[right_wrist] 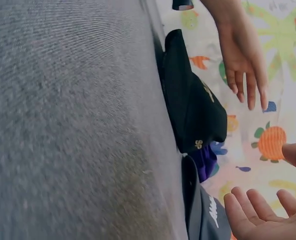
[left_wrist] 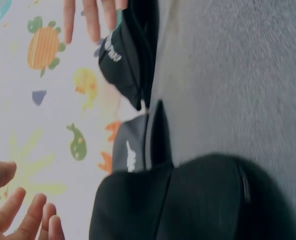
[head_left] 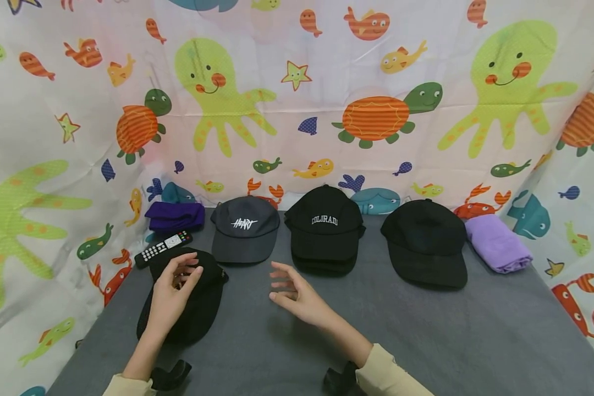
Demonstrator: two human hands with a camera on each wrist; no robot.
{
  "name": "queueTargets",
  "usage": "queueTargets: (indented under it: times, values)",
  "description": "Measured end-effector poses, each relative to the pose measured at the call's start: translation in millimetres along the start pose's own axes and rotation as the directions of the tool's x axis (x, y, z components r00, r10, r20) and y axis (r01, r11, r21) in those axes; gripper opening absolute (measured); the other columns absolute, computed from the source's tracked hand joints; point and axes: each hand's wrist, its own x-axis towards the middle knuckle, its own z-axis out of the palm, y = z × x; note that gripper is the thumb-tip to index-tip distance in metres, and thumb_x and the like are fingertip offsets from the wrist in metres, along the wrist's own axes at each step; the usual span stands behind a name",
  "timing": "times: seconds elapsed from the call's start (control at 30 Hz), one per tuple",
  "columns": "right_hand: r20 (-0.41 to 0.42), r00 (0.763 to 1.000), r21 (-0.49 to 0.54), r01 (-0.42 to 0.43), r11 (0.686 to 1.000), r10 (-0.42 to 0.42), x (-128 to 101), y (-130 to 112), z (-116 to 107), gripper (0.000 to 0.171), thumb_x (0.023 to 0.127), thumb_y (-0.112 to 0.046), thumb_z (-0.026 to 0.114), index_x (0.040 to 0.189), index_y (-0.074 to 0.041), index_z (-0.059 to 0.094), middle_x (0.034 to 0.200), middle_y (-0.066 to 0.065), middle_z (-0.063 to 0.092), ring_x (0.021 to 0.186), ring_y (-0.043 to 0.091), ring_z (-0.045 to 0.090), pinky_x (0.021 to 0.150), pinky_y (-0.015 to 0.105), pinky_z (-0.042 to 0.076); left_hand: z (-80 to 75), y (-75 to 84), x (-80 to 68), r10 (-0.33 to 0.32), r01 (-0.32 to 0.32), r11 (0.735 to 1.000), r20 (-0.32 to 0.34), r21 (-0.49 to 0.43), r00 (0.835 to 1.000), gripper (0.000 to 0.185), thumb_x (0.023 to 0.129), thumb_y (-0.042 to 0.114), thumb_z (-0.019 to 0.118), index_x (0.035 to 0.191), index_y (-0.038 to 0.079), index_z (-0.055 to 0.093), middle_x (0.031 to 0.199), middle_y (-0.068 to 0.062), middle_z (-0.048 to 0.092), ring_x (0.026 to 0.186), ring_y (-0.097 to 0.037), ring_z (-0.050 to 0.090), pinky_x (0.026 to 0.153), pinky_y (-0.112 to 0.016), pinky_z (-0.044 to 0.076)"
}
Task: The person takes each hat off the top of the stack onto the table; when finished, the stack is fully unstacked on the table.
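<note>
Plain black fabric baseball cap (head_left: 190,305) flat on grey cloth surface (head_left: 425,335) at near left, under left hand (head_left: 172,294), fingers loose and empty; right hand (head_left: 297,297) spread, empty; likely light, floppy crown, so better pinched at stiff brim.

Your grey counter (head_left: 425,341), with caps and cloths lying on it.

Take the black COLORADO cap (head_left: 324,235) as your landmark at the back middle. Just left of it lies the grey HEART cap (head_left: 245,235); further left a folded purple cloth (head_left: 174,216), with a remote (head_left: 163,248) in front of that. Nearer you, left of the landmark, lies a black cap (head_left: 198,308). Right of the landmark sits a plain black cap (head_left: 428,248), then a folded lilac cloth (head_left: 497,243).
</note>
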Motion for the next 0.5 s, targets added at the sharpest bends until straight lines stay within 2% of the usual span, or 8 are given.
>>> queueTargets:
  times: [0.1, 0.23, 0.37, 0.47, 0.5]
  values:
    - [-0.012, 1.000, -0.013, -0.018, 1.000, 0.018, -3, -3, -8, 0.057, 0.092, -0.018, 0.059, 0.142, -0.024, 0.031, 0.134, 0.008, 0.044, 0.120, 0.032, 0.049, 0.095, 0.034, 0.045, 12.9, -8.1, 4.1, 0.028, -0.027, 1.000, 0.045, -0.014, 0.999, 0.034, 0.090, 0.015, 0.062, 0.122, 0.006, 0.056, 0.109, -0.012, 0.061, 0.089, -0.003, 0.053, 0.076, -0.012, 0.043]
    - [-0.026, 0.999, -0.011, -0.046, 0.999, 0.046, -7, -18, -18, 0.057, 0.092, -0.013, 0.058, 0.142, -0.017, 0.031, 0.136, 0.013, 0.042, 0.122, 0.035, 0.046, 0.097, 0.042, 0.043, 32.1, -21.3, 8.9, 0.050, -0.045, 0.998, 0.107, -0.043, 0.993, 0.034, 0.090, 0.022, 0.063, 0.122, 0.013, 0.056, 0.109, -0.006, 0.061, 0.091, -0.003, 0.054, 0.078, -0.014, 0.045]
    - [-0.055, 0.997, -0.024, -0.062, 0.998, 0.061, -13, -33, -28, 0.054, 0.093, -0.009, 0.055, 0.142, -0.010, 0.032, 0.137, 0.017, 0.040, 0.123, 0.037, 0.045, 0.098, 0.045, 0.042, 50.6, -8.5, 9.4, 0.054, -0.044, 0.997, 0.168, -0.061, 0.984, 0.032, 0.089, 0.018, 0.063, 0.120, 0.011, 0.057, 0.108, -0.008, 0.061, 0.094, -0.014, 0.057, 0.079, -0.024, 0.048]
    - [-0.097, 0.993, -0.046, -0.065, 0.997, 0.060, -15, -34, -36, 0.052, 0.093, -0.008, 0.055, 0.141, -0.008, 0.033, 0.138, 0.018, 0.039, 0.123, 0.036, 0.044, 0.097, 0.043, 0.043, 67.6, -5.9, 9.5, 0.067, -0.051, 0.996, 0.217, -0.079, 0.974, 0.031, 0.089, 0.019, 0.064, 0.118, 0.012, 0.058, 0.108, -0.006, 0.062, 0.095, -0.019, 0.059, 0.080, -0.030, 0.050]
    - [-0.113, 0.992, -0.052, -0.066, 0.996, 0.060, -15, -34, -39, 0.052, 0.093, -0.007, 0.055, 0.141, -0.007, 0.033, 0.138, 0.018, 0.038, 0.123, 0.036, 0.043, 0.097, 0.042, 0.044, 74.2, -10.2, 9.9, 0.065, -0.047, 0.996, 0.236, -0.082, 0.970, 0.031, 0.089, 0.023, 0.064, 0.118, 0.015, 0.058, 0.109, -0.005, 0.062, 0.097, -0.018, 0.059, 0.080, -0.030, 0.050]
